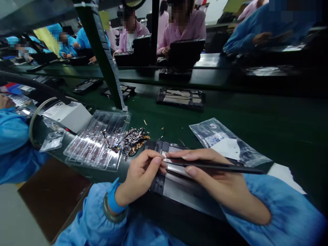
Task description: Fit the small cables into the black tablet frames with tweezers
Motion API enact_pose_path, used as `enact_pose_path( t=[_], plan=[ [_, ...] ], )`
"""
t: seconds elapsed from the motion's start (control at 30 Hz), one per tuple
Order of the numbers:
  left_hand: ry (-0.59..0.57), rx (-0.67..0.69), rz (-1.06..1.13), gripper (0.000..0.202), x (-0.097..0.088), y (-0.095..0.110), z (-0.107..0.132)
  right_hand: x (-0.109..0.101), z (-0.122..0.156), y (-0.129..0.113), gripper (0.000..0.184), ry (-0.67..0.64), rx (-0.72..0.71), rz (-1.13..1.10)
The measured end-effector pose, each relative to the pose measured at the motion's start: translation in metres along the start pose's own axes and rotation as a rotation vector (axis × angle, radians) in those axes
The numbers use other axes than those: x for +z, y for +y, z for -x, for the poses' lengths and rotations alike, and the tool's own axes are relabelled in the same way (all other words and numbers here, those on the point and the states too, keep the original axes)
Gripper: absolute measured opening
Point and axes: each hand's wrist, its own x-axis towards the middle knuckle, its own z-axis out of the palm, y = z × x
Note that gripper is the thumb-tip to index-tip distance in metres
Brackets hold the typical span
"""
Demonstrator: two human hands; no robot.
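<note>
An opened flat device [176,186], dark with silver plates, lies at the near edge of the green bench. My right hand [217,181] grips long black tweezers [220,166], with the tips pointing left at the device's top. My left hand [140,176] is curled, thumb and forefinger pinched where the tweezer tips meet; whatever sits between them is too small to make out. Both arms wear blue sleeves, and a blue wrist strap [114,201] circles my left wrist.
A pile of small gold and black parts [133,140] lies left of the device beside a clear blister tray [98,141]. A plastic bag [229,143] lies to the right. Further devices [180,98] sit on the belt; other workers sit opposite. A neighbour's blue sleeve [12,143] is at left.
</note>
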Motion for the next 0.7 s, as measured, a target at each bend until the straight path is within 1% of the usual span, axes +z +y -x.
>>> enact_pose_path(
  t=[0.1,0.17,0.3,0.37,0.43,0.47,0.53,0.6,0.63,0.7],
  plan=[
    [-0.013,0.016,-0.021,0.016,0.001,0.000,0.002,0.004,-0.001,0.005,0.023,0.010,-0.005,-0.057],
    [-0.018,0.027,-0.027,0.015,0.002,-0.001,0.002,0.006,-0.001,0.007,0.019,0.029,0.001,-0.082],
    [-0.030,0.032,-0.028,0.013,0.003,-0.004,0.003,0.009,-0.001,0.002,0.004,0.080,0.070,-0.149],
    [-0.019,0.017,-0.049,0.013,0.001,-0.006,0.003,0.005,-0.002,0.000,0.002,0.114,0.118,-0.177],
    [-0.001,0.013,-0.099,0.014,-0.003,-0.010,0.004,-0.008,-0.006,0.003,0.004,0.186,0.173,-0.120],
    [0.004,0.019,-0.137,0.014,-0.005,-0.012,0.004,-0.018,-0.008,0.008,0.004,0.233,0.201,-0.041],
    [-0.001,0.041,-0.231,0.014,-0.011,-0.017,0.004,-0.045,-0.012,0.024,0.008,0.320,0.242,0.198],
    [-0.018,0.065,-0.316,0.014,-0.015,-0.021,0.004,-0.074,-0.013,0.049,0.013,0.333,0.244,0.477],
    [-0.028,0.076,-0.348,0.013,-0.017,-0.023,0.003,-0.087,-0.013,0.061,0.016,0.334,0.252,0.563],
    [-0.048,0.099,-0.391,0.013,-0.019,-0.024,0.002,-0.107,-0.010,0.084,0.018,0.266,0.304,0.642]
  ],
)
